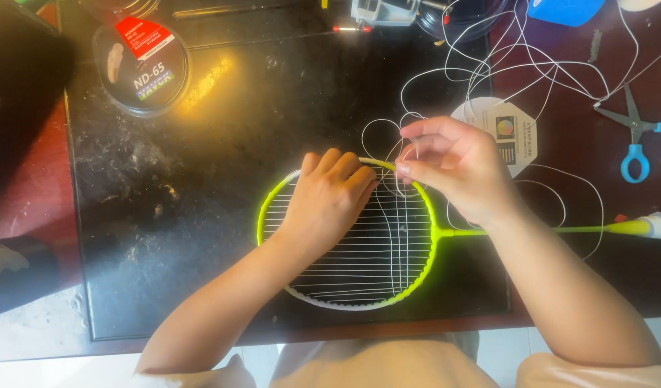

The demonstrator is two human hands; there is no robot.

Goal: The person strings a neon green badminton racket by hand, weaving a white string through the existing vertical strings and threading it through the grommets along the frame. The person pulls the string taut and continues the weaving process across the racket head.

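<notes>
Stringing work fills the middle of the dark counter [201, 237], and going left to right helps you see what to mind. Far left, near the top, sits a round flat tin [141, 67] with a clear lid, well apart from your hands, so you need not worry about it.

Next comes the racket head [345, 241], a neon yellow hoop lying flat on the counter, with cross strings already run and a few main strings standing up the right half. Your left hand [329, 201] lies palm down on the string bed, fingers curled over the upper rim. Its grip is closed on the frame, pressing it down. Hold that pressure even, so the hoop does not twist or slide while the other hand pulls.

Just to the right, your right hand [456, 169] hovers over the top-right rim, thumb and forefinger pinched together on the white string [382, 129], which loops just above the frame. Pinch close to the free end, feed it straight along the line of the hole, and draw slack slowly, so the loop closes without kinking.

Further right, loose coils of the same string trail over a white card [513, 133] and up toward the far edge; keep them from snagging. The yellow shaft [546, 231] runs off right, and blue-handled scissors [635, 136] lie beyond, well clear.
</notes>
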